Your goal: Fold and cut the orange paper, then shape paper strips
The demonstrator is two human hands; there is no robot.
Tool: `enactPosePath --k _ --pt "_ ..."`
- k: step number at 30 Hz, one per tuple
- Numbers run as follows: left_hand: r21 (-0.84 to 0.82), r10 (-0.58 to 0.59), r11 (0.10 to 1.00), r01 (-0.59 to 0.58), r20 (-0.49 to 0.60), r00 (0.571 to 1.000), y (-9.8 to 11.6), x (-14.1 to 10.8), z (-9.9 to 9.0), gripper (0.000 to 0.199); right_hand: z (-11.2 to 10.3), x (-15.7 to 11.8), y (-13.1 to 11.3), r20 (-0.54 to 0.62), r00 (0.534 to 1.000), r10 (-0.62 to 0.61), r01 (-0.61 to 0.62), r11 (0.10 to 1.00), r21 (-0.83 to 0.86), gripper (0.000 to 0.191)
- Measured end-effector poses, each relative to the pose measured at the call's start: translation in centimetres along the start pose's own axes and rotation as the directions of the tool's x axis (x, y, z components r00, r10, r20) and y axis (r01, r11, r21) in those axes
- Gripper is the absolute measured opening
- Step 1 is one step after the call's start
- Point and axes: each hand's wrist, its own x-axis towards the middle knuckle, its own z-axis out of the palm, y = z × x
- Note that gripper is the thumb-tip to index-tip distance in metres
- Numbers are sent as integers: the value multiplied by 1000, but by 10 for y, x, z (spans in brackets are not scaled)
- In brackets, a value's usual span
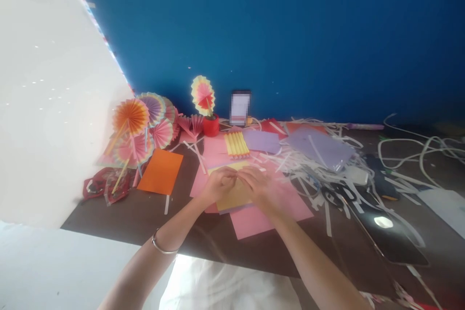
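Note:
My left hand (221, 184) and my right hand (254, 183) meet over a yellow sheet (234, 197). The fingers of both are closed in a pinch near each other; what they hold, if anything, is too small to make out. Under the yellow sheet lie pink sheets (250, 225), with a thin lilac edge showing between. Just beyond my hands rests a pleated yellow paper (237, 145), beside a purple sheet (260, 141).
Folded paper fans (131, 116) and an orange sheet (160, 172) are at the left. A red pot (211, 126) holds another fan by the blue wall. White paper strips, a purple packet (319, 147), cables and a dark phone (392, 235) cover the right side.

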Motion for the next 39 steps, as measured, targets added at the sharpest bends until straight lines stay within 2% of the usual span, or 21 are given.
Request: enactPosePath --k 7,15,21,27,31,35,39 --pt "117 -27 993 25 16 1000 6 0 0 22 -5 0 0 59 995 -84 89 992 -88 25" --pt "216 -57 975 52 18 998 9 1 2 19 -14 5 -7 155 980 -121 141 982 -128 28" --pt "162 -58 985 54 24 998 10 0 2 19 -11 3 -5 133 987 -85 100 989 -107 25" --pt "109 -68 992 66 13 998 9 -1 2 18 -9 1 -3 158 987 -30 35 999 -29 30" --pt "103 -71 992 69 15 997 9 -2 2 17 -8 -1 -1 170 985 -34 46 997 -64 31" --pt "99 -73 993 71 14 997 7 -2 1 17 -8 0 -2 136 990 -34 44 997 -68 27" --pt "75 -72 995 71 11 997 6 -3 1 16 -8 3 -7 53 998 42 -43 999 9 19"
